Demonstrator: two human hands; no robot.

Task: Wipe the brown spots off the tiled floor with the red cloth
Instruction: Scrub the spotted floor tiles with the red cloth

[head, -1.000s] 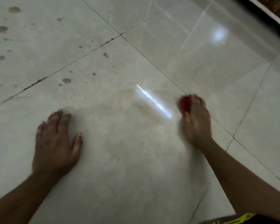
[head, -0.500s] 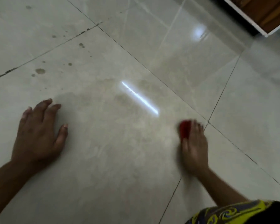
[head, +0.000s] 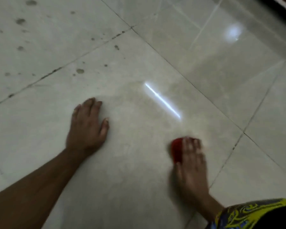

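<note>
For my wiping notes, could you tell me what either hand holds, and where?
The right hand presses the red cloth flat from above; the left hand holds nothing.

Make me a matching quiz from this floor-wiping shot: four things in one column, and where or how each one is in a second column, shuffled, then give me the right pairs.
Things:
1. left hand
2. right hand
3. red cloth
4. brown spots

Descriptions:
A. scattered over the tiles at upper left, far from the cloth
B. flat on the tile, fingers straight, holding nothing
C. tucked under the fingers, showing at their left edge
D. pressing down on the cloth, blurred

Pairs: 1-B, 2-D, 3-C, 4-A
</note>
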